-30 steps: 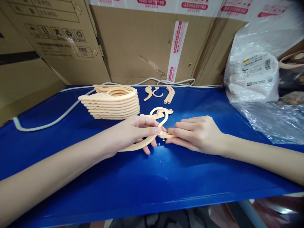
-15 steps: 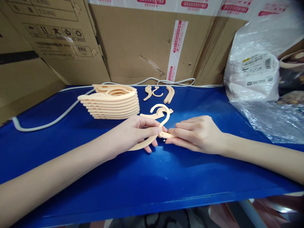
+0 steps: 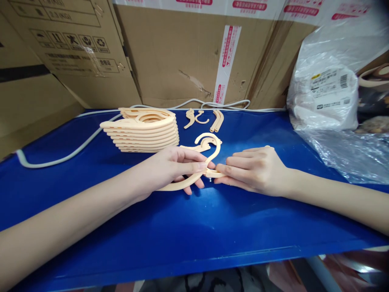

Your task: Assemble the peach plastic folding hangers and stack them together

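My left hand is closed around one curved arm of a peach plastic hanger, whose hook sticks up between my hands. My right hand pinches the hanger's other end, fingertips almost meeting those of the left. Both rest low over the blue table top. Behind the left hand stands a stack of folded peach hangers. More loose hanger pieces lie just behind my fingers.
Small loose hooks and curved parts lie at the table's back edge beside a white cable. Cardboard boxes wall off the back. A plastic bag of white goods sits at the right.
The hanger's hook has tilted up and slightly to the right between my hands; both hands stay in about the same place, still gripping it.
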{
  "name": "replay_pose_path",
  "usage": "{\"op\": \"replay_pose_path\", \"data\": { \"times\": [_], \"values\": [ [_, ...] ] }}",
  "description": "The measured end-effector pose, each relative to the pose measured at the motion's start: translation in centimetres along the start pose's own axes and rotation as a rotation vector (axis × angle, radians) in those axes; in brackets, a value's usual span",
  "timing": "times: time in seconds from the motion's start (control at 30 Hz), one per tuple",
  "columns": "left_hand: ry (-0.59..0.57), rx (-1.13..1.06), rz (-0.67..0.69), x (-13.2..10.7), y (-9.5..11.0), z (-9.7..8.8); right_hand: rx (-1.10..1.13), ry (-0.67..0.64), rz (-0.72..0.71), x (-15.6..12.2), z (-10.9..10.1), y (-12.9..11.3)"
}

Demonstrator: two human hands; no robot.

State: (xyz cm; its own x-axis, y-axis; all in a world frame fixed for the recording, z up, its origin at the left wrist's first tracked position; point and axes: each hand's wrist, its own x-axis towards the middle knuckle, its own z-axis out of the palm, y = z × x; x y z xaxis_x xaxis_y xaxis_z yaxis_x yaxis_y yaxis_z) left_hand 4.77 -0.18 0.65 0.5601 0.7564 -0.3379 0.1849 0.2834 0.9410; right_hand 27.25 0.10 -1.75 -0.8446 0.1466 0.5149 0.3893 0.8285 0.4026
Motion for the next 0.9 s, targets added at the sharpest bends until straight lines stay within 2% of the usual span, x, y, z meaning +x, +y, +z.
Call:
{"op": "replay_pose_path", "data": {
  "times": [0.43,0.77,0.9],
  "values": [
    [-0.092,0.010,0.058,0.0,-0.5,-0.9,-0.136,-0.036,-0.139,-0.2,-0.9,1.0],
    [-0.136,-0.028,0.024,-0.1,-0.9,-1.2,-0.183,0.019,-0.033,-0.1,-0.3,0.3],
    [-0.133,-0.055,0.033,-0.2,-0.8,-1.2,-0.205,-0.006,-0.001,0.2,-0.6,-0.1]
  ]
}}
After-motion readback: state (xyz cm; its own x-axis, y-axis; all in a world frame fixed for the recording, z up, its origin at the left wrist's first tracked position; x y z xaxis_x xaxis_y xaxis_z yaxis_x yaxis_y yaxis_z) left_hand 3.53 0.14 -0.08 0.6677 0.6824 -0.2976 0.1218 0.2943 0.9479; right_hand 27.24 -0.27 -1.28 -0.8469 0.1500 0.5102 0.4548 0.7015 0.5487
